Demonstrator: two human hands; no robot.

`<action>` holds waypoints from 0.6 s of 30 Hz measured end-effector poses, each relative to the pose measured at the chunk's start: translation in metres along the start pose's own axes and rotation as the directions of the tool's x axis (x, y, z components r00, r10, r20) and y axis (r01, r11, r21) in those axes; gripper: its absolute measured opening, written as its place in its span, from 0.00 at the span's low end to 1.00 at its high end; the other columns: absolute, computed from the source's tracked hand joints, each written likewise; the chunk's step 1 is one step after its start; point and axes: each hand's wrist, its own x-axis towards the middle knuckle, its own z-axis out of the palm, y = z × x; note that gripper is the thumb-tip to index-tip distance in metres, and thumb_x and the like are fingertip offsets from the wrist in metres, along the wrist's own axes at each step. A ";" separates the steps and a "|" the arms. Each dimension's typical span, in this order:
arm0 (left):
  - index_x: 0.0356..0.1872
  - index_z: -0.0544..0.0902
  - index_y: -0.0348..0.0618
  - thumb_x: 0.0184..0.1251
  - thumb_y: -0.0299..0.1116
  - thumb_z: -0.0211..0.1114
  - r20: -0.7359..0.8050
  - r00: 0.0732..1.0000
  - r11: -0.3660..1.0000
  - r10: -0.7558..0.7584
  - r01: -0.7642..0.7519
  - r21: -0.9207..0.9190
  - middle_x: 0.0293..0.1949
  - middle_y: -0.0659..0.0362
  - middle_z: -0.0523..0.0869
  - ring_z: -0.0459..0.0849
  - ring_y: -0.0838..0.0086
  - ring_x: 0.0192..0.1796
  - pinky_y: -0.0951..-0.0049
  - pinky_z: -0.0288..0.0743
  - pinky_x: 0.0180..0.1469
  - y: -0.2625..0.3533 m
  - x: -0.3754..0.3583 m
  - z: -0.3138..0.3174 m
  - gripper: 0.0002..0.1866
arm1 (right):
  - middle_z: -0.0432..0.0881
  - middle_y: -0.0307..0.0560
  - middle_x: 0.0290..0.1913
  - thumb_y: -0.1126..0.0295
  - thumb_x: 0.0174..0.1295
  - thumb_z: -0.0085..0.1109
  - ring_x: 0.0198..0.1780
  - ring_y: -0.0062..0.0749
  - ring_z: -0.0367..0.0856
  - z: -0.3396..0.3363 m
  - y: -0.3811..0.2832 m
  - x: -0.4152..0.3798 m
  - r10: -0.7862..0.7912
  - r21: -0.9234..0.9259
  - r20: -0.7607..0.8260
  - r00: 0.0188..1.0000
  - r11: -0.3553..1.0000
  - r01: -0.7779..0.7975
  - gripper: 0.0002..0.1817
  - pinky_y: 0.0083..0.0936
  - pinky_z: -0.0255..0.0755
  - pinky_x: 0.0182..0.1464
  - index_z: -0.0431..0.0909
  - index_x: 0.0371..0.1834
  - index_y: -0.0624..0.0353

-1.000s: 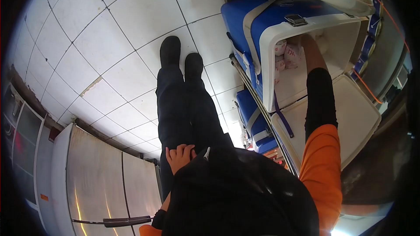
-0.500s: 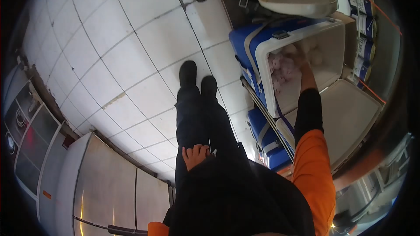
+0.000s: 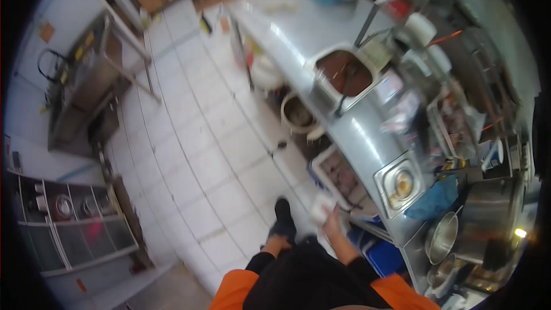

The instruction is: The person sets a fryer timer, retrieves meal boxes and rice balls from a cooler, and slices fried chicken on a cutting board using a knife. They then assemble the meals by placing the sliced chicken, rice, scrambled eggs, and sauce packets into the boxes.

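Observation:
My right hand (image 3: 331, 222) is closed on a pale, blurred item (image 3: 322, 209), beside the open cooler. The blue and white cooler (image 3: 314, 166) stands under the counter's edge with lumpy pinkish pieces (image 3: 341, 175) inside. My left hand (image 3: 278, 243) rests near my thigh, over the dark trousers; motion blur hides its fingers.
A metal counter (image 3: 359, 132) runs along the right, bearing a pan of reddish-brown sauce (image 3: 344, 74), a small square tray (image 3: 400, 187), a blue cloth (image 3: 434, 198) and a metal bowl (image 3: 442, 237). A bucket (image 3: 298, 113) stands below it. A sink unit (image 3: 83, 89) is at the left.
My right hand has come out of the cooler with a pale item in it. The view has swung up, bringing the counter top into sight. My left hand remains near my legs.

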 end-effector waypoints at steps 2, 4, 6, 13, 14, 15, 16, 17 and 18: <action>0.70 0.66 0.67 0.55 0.61 0.62 0.239 0.967 0.996 -0.094 0.089 0.031 0.75 0.46 0.52 0.62 0.44 0.71 0.50 0.60 0.69 0.005 0.050 -0.004 0.39 | 0.72 0.46 0.58 0.77 0.58 0.63 0.56 0.41 0.76 0.045 -0.032 -0.101 0.098 -0.056 0.185 0.978 0.994 -0.090 0.40 0.42 0.80 0.49 0.51 0.70 0.46; 0.71 0.65 0.65 0.58 0.60 0.60 0.411 0.904 0.984 -0.115 0.047 0.173 0.75 0.47 0.52 0.63 0.46 0.71 0.51 0.60 0.69 0.029 0.083 -0.022 0.38 | 0.72 0.49 0.58 0.76 0.56 0.65 0.57 0.42 0.76 0.022 -0.043 -0.160 0.116 -0.111 0.295 0.949 0.990 -0.087 0.39 0.41 0.80 0.50 0.54 0.68 0.50; 0.68 0.68 0.61 0.62 0.57 0.61 0.558 0.663 0.684 0.500 -0.697 0.215 0.71 0.51 0.62 0.68 0.55 0.67 0.56 0.66 0.66 0.074 0.049 -0.035 0.33 | 0.72 0.51 0.58 0.76 0.56 0.66 0.57 0.43 0.77 -0.038 -0.024 -0.186 0.075 -0.149 0.394 0.916 0.989 -0.017 0.39 0.41 0.80 0.51 0.54 0.69 0.52; 0.67 0.65 0.62 0.64 0.58 0.63 0.722 0.556 0.821 0.412 -0.571 -0.029 0.63 0.56 0.70 0.72 0.63 0.61 0.58 0.78 0.48 0.239 -0.174 0.169 0.33 | 0.75 0.52 0.57 0.64 0.55 0.70 0.52 0.35 0.80 -0.222 -0.005 -0.382 0.037 -0.165 0.170 0.985 0.986 -0.009 0.37 0.34 0.76 0.54 0.60 0.66 0.58; 0.66 0.65 0.61 0.64 0.57 0.63 0.741 0.544 0.765 0.394 -0.641 0.064 0.62 0.56 0.71 0.73 0.64 0.59 0.60 0.79 0.46 0.250 -0.182 0.218 0.33 | 0.75 0.53 0.57 0.65 0.54 0.71 0.48 0.35 0.83 -0.259 0.034 -0.392 0.023 0.169 0.142 0.990 0.985 -0.047 0.40 0.40 0.81 0.46 0.58 0.68 0.51; 0.66 0.66 0.60 0.64 0.57 0.64 0.764 0.522 0.693 0.380 -0.708 0.140 0.61 0.56 0.72 0.75 0.64 0.58 0.63 0.81 0.43 0.254 -0.191 0.266 0.32 | 0.75 0.53 0.55 0.66 0.54 0.71 0.49 0.37 0.82 -0.296 0.060 -0.411 0.024 0.231 0.099 0.995 0.972 -0.046 0.40 0.42 0.81 0.44 0.56 0.68 0.48; 0.65 0.66 0.59 0.63 0.55 0.65 0.795 0.516 0.681 0.320 -0.708 0.186 0.59 0.56 0.73 0.77 0.65 0.55 0.65 0.81 0.41 0.262 -0.193 0.301 0.32 | 0.76 0.53 0.54 0.67 0.54 0.70 0.49 0.38 0.82 -0.318 0.076 -0.437 0.026 0.293 0.076 0.997 0.955 -0.048 0.40 0.45 0.82 0.42 0.55 0.67 0.45; 0.64 0.66 0.57 0.63 0.54 0.66 0.811 0.520 0.675 0.267 -0.702 0.227 0.57 0.56 0.74 0.79 0.66 0.52 0.67 0.82 0.38 0.268 -0.193 0.339 0.32 | 0.76 0.53 0.53 0.68 0.56 0.69 0.49 0.40 0.82 -0.322 0.080 -0.483 0.002 0.378 -0.200 0.980 0.923 0.075 0.37 0.45 0.82 0.41 0.55 0.65 0.44; 0.61 0.67 0.56 0.61 0.54 0.68 0.826 0.475 0.648 0.305 -0.739 0.186 0.56 0.56 0.75 0.81 0.66 0.49 0.67 0.83 0.35 0.275 -0.206 0.368 0.31 | 0.76 0.52 0.52 0.68 0.57 0.68 0.49 0.43 0.83 -0.325 0.074 -0.524 0.023 0.413 -0.447 0.894 0.892 0.183 0.35 0.44 0.83 0.40 0.55 0.63 0.43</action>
